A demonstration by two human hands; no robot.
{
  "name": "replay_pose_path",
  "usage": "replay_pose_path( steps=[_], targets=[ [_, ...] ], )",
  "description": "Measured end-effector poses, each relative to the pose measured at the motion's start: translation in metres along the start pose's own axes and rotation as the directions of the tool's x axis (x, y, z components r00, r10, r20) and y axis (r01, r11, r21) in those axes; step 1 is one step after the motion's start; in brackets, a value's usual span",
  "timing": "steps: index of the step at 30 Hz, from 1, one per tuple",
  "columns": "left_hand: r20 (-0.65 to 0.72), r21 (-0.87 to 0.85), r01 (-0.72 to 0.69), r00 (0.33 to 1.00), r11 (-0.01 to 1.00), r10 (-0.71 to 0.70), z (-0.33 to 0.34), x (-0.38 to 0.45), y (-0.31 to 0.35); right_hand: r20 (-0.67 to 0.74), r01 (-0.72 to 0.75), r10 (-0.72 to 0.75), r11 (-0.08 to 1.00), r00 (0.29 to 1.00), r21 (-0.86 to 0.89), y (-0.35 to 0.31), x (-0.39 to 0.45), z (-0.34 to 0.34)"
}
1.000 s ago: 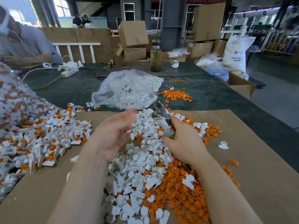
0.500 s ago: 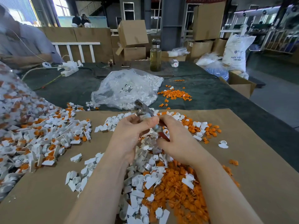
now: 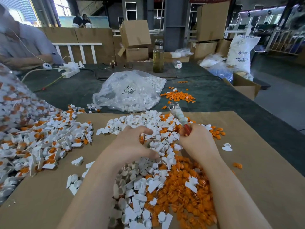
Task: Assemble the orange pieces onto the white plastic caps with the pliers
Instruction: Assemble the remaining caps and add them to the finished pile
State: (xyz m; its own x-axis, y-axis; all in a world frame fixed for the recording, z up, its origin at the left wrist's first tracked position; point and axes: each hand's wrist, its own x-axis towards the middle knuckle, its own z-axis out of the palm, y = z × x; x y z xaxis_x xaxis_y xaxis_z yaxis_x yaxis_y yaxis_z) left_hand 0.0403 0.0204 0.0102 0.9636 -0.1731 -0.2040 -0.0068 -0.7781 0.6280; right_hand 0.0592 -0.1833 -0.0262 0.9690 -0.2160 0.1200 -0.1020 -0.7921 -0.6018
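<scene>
My right hand (image 3: 197, 142) grips the pliers (image 3: 179, 115); my left hand (image 3: 132, 146) curls into the white caps (image 3: 158, 129). A clear bag (image 3: 130, 93) and bottle (image 3: 158, 57) stand beyond.

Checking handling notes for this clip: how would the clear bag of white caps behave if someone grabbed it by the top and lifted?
The bag is thin crinkled film lying slumped on the table, so it would probably sag and reshape. Its mouth looks open, with caps lying beside it, so more might spill. Likely light for its bulk.
</scene>
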Motion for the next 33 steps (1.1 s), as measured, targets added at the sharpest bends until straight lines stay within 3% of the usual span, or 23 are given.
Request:
replay_pose_path(
  steps=[2, 5, 11, 22, 28, 33],
  targets=[
    [0.052, 0.116, 0.026, 0.998, 0.993, -0.033, 0.002, 0.001, -0.001, 0.019, -0.068, 0.068, 0.998, 0.997, -0.02, 0.006, 0.003, -0.001],
    [0.078, 0.076, -0.004, 0.997, 0.997, -0.002, 0.008, 0.004, -0.002, -0.001, -0.12, 0.12, 0.99, 0.993, -0.075, 0.011, 0.005, -0.001],
    [-0.076, 0.049, -0.067, 0.995, 0.997, 0.07, 0.025, 0.01, 0.003, -0.002, -0.201, 0.202, 0.97, 0.979, -0.141, 0.016, 0.007, -0.002],
    [-0.054, -0.031, -0.066, 0.996, 0.997, 0.065, 0.018, 0.008, -0.002, 0.093, -0.034, 0.048, 0.989, 0.994, -0.144, 0.016, 0.008, 0.003],
    [-0.048, -0.043, -0.06, 0.997, 0.997, 0.057, 0.015, 0.008, -0.003, 0.118, -0.031, 0.05, 0.987, 0.992, -0.157, 0.018, 0.01, 0.002],
    [-0.119, -0.021, -0.048, 0.992, 0.999, 0.045, 0.014, 0.012, -0.009, 0.127, -0.029, 0.043, 0.993, 0.991, -0.114, 0.016, 0.009, 0.003]
  ],
)
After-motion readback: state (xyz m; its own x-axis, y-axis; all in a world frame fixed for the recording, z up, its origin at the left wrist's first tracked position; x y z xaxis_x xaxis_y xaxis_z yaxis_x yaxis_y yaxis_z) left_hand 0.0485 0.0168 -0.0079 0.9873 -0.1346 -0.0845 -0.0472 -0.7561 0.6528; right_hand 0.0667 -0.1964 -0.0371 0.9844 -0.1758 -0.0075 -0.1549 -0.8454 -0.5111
